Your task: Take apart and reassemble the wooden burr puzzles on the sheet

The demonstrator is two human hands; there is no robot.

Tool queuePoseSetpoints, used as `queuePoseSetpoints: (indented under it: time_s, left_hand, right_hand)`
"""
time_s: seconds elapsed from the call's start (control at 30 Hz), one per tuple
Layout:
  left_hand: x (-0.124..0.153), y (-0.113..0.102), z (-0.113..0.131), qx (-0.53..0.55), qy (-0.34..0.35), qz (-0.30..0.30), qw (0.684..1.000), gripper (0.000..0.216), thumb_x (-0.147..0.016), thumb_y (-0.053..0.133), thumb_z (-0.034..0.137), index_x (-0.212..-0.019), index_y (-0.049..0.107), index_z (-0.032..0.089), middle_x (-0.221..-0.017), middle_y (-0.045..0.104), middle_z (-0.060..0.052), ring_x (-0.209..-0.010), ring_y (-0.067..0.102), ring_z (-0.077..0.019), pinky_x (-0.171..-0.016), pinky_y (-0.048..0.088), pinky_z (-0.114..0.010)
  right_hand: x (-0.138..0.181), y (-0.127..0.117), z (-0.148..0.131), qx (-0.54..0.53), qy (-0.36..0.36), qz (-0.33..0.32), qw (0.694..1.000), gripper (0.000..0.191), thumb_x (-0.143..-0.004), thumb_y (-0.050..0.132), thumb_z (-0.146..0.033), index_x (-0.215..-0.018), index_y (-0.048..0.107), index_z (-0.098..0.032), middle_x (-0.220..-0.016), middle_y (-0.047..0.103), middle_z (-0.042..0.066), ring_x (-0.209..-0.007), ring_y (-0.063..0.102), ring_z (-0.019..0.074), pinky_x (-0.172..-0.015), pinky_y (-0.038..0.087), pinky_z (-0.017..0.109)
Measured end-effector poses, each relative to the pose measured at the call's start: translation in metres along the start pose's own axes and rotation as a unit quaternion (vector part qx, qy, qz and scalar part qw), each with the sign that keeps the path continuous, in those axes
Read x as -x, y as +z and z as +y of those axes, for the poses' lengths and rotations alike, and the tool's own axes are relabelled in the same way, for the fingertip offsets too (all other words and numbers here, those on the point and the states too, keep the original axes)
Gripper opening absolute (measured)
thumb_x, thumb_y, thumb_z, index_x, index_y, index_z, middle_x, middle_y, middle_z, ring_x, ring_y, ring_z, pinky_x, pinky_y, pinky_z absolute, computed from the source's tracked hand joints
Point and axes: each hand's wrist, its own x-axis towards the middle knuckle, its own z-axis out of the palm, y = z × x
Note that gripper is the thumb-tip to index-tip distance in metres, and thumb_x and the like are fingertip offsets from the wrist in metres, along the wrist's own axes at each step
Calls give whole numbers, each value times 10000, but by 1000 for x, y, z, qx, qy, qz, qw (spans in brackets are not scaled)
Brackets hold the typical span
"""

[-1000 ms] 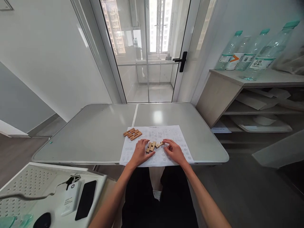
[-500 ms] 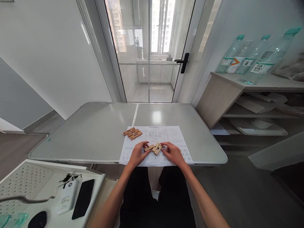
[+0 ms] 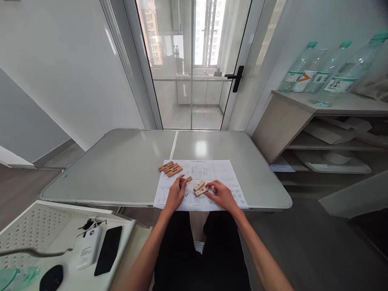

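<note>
Peeking from clamped left hand (image 3: 176, 195) over white printed sheet (image 3: 216, 169): tan wooden block (image 3: 188, 179); pinched in right hand (image 3: 223, 196), notched wooden bar (image 3: 201, 191), end hidden.

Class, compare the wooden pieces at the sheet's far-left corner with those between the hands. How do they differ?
The corner pieces lie packed together, touching; the pieces between the hands lie apart. No hand touches the corner pieces; the left hand and right hand finger the others. Both sets are tan wood.

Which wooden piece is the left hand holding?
The small piece pinched in the left hand. It is the only one held. A pair lies by the right hand, and a stack lies at the far-left corner of the sheet.
</note>
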Motion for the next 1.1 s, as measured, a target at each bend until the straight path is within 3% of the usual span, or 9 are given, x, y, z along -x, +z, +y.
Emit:
queuePoseSetpoints:
  time_s: [0.13,0.3,0.43,0.57,0.77,0.87,1.1]
  left_hand:
    - [-1,0,-1,17,-19,15,1000,466,-1088,324,485,-1411,499,198,-1004,709,-69,-799,677,-194,-895,531,-394]
    - [-5,-2,-5,63,-52,24,996,523,-1075,293,566,-1400,500,212,-1079,705,-75,-678,629,-153,-764,536,-343]
    - [-12,-9,-8,114,-67,5,991,541,-1068,290,577,-1399,499,203,-1165,706,-109,-737,651,-156,-704,542,-325]
    - [-16,-9,-2,152,-63,-33,986,487,-1048,418,522,-1406,525,209,-1254,695,-131,-864,694,-183,-738,573,-335]
    - [-12,9,11,275,-73,-102,953,583,-970,637,460,-1483,470,239,-1424,610,-156,-1188,691,-276,-1003,579,-452]
    - [-9,14,14,321,-85,-114,936,682,-930,719,445,-1516,439,238,-1487,559,-171,-1200,695,-301,-1049,558,-486]
    - [-3,10,24,377,-82,-149,910,735,-897,786,370,-1529,441,222,-1393,653,-162,-1179,707,-297,-1057,556,-496]
  right_hand:
    - [0,-1,1,-31,10,2,999,172,-885,734,-439,-979,719,-296,-964,709,10,-694,596,178,-708,500,323]
    - [0,-1,4,-88,39,-8,995,221,-834,778,-471,-946,731,-287,-842,703,-7,-659,574,177,-670,475,311]
    - [-2,-4,6,-126,75,-15,989,283,-828,780,-507,-989,741,-277,-719,644,-26,-630,559,174,-619,442,295]
    - [-6,-5,2,-176,94,-10,980,330,-834,772,-527,-1010,714,-254,-823,701,2,-656,598,178,-615,458,299]
    - [-16,9,-13,-291,75,21,954,389,-835,766,-552,-1030,663,-232,-1063,729,54,-706,664,171,-615,497,295]
    - [-20,20,-17,-300,72,30,951,394,-845,759,-561,-1028,643,-233,-1071,727,50,-687,660,160,-634,518,300]
    - [-19,31,-17,-298,71,38,951,375,-856,757,-558,-1037,655,-246,-1054,749,43,-650,657,164,-584,477,295]
